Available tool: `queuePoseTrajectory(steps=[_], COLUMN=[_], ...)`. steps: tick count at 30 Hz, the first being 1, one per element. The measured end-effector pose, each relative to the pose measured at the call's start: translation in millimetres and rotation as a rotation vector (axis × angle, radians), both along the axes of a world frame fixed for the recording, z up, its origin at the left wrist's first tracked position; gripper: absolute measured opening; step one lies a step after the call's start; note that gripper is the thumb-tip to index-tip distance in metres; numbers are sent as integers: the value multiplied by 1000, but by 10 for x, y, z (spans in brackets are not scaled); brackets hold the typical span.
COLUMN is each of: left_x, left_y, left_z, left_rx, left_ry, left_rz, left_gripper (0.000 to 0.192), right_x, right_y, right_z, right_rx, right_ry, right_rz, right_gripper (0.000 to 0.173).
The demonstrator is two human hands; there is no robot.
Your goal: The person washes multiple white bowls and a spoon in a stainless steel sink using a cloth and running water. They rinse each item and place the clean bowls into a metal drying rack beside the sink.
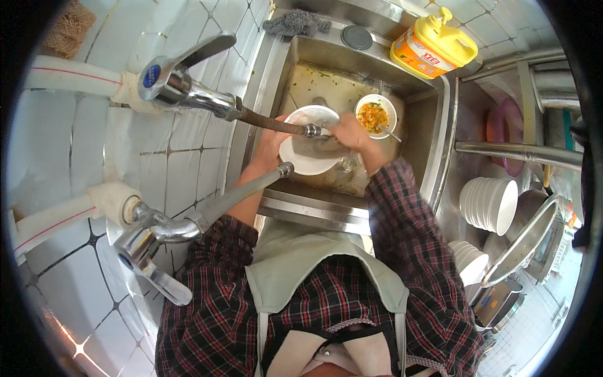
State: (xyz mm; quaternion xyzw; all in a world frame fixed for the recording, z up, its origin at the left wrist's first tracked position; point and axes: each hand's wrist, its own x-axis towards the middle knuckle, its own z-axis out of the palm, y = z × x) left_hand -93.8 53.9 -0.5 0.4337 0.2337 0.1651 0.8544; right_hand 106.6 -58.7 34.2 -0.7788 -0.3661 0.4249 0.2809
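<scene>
A large white bowl (308,158) is tilted over the sink, under a tap hose that crosses in front of it. My left hand (274,141) grips the bowl's left rim, its fingers partly hidden. At the right rim my right hand (349,133) is curled and blurred by motion, close to the hose outlet (325,132); whether it holds anything is unclear. Just right of that hand sits a smaller white bowl (392,113) with orange and green food scraps (372,115) and a metal spoon (391,134) in it.
The steel sink (426,113) holds cloudy water with green bits. On its back ledge are a scouring pad (297,22), a dark round lid (356,37) and a yellow detergent jug (433,45). Two lever taps (165,82) project from the left wall. Stacked white bowls (487,205) stand right.
</scene>
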Motion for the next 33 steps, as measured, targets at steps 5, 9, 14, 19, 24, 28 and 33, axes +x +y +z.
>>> queuePoseTrajectory(steps=[5,9,14,19,24,28,33], left_x=[286,287,479,359,303,498,526], left_y=[-45,-148,-384,-499,-11,82,-27], left_z=[319,83,296,263,223,406,236], left_rx=[3,212,260,435,-48,-143,-23], left_ry=[118,205,212,185,138,180,177], left_rz=[111,259,547,519,-15,-43,267], left_gripper=[58,63,61,50,40,47,52], right_x=[152,-151,-765,-993,121,277,-61], right_y=[207,-139,-242,-126,-102,135,-171], right_z=[217,133,-476,-364,-7,314,67], right_rx=[91,134,239,250,-112,16,-62], right_ry=[-32,293,940,1107,173,-49,346], right_rz=[86,-388,-1143,-1211,-199,56,-436], right_gripper=[31,33,37,30,27,34,28])
